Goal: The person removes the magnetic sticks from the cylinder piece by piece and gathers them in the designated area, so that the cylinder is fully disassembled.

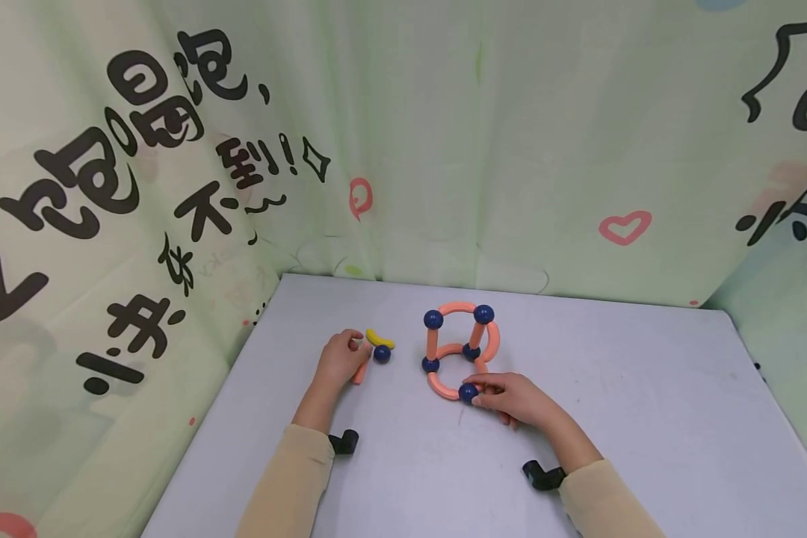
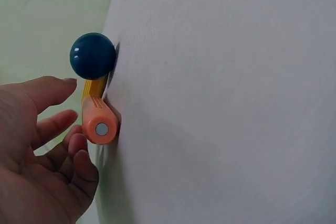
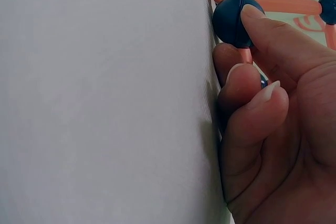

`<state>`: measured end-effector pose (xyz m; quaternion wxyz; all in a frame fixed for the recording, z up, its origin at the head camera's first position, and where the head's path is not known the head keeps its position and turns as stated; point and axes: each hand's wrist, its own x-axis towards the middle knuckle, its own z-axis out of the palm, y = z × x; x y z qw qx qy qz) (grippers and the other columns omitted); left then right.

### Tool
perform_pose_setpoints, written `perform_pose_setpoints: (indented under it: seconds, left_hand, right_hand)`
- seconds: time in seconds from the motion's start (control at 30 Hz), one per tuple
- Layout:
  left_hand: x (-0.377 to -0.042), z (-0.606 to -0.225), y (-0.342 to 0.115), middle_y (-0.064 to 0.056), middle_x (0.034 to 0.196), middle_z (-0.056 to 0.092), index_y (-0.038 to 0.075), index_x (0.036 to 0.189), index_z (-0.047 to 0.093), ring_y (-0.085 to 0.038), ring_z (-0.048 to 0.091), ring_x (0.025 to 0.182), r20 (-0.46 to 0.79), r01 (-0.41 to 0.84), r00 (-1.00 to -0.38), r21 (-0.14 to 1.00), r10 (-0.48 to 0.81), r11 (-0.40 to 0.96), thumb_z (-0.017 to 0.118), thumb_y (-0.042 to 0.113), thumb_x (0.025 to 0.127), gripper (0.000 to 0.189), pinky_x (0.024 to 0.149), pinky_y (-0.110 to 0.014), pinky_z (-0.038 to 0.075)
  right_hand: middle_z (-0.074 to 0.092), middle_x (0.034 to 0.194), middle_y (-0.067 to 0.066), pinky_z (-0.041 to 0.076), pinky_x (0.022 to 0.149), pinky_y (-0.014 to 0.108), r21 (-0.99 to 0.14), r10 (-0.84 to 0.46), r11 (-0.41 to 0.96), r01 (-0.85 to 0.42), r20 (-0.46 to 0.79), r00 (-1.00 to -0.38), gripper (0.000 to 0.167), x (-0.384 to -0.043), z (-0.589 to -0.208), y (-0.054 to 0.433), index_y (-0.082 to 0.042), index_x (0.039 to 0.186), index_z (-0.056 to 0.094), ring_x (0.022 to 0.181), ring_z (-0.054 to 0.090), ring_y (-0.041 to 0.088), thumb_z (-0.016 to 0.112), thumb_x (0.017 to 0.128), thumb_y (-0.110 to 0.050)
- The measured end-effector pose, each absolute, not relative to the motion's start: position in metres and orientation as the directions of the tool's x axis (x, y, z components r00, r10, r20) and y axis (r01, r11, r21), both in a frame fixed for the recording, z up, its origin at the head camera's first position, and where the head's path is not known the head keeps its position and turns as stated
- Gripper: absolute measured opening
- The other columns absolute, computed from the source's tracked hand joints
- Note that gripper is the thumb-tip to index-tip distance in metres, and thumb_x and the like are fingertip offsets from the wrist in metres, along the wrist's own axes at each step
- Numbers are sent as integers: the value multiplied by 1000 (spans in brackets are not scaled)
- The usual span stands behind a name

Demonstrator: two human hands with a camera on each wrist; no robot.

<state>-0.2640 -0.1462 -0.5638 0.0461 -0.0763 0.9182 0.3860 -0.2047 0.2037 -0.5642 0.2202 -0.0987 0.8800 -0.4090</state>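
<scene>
Frame (image 1: 471, 351) stands before us on the desk (image 1: 632, 388), while a pale green curtain (image 1: 430, 149) rises past the far edge and along both sides, printed with black characters and pink hearts. Pale and flat, the desk shows us both its far corners. Over it reach our beige sleeves (image 1: 289, 478).

We see the frame a little left of midway between the desk's side edges, set in from the far edge. Two upright rods (image 1: 432, 344) join its curved base to a curved bar on top, with blue balls at the joints; another curved rod (image 1: 493, 344) bows out on the right.

Of our hands, the right one (image 1: 514, 396) pinches the frame's near ball (image 1: 468, 393) with thumb and finger, the other fingers curled beneath. Our left hand (image 1: 341, 357), toward the desk's left edge, is loosely bent and grasps nothing; we cannot tell whether its fingertips touch the orange rod (image 1: 361, 371) just beside them.

That rod lies on the desk, a metal disc (image 2: 102, 129) in its end. Just beside it are a loose ball (image 1: 382, 353) and, toward the far edge, a curved yellow rod (image 1: 379, 340).
</scene>
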Motion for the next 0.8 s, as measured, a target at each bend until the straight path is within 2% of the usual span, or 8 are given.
perform_pose_setpoints:
  seconds: [0.23,0.4,0.6,0.7,0.8]
  left_hand:
    - [-263,-549,-137,-8,112,58,13,123,65,-23,55,95,-5,-77,-993,776,-116,626,60,31,98,32,81,-35,49]
    - [-266,-534,-126,-4,115,60,16,122,66,-20,56,100,93,51,-995,809,-41,586,56,37,100,32,86,-34,49]
    - [-263,-511,-101,2,133,56,26,136,57,-20,54,120,18,72,-994,852,108,519,52,47,100,42,102,-42,48]
    - [-262,-503,-89,4,139,53,32,142,50,-19,52,126,-3,96,-983,842,183,530,51,52,99,47,106,-42,47]
    - [-262,-496,-78,3,143,52,31,146,46,-20,51,130,12,155,-966,829,259,538,52,52,99,52,108,-41,46]
  right_hand:
    - [54,73,2,48,44,33,-765,-349,644,13,-308,-885,36,-205,-564,203,-36,125,66,47,48,17,72,90,-39]
    - [55,74,3,48,44,33,-765,-351,644,9,-306,-885,36,-205,-563,204,-35,125,66,47,48,17,72,89,-40]
    - [55,74,3,48,44,33,-764,-345,645,16,-310,-886,37,-206,-564,205,-36,125,66,47,48,17,72,89,-41]
    - [55,74,3,47,44,32,-764,-341,645,24,-316,-885,36,-205,-565,204,-36,124,66,46,47,17,73,89,-41]
    - [54,73,3,48,45,32,-762,-339,647,26,-318,-886,36,-205,-565,204,-37,124,66,46,47,16,72,89,-42]
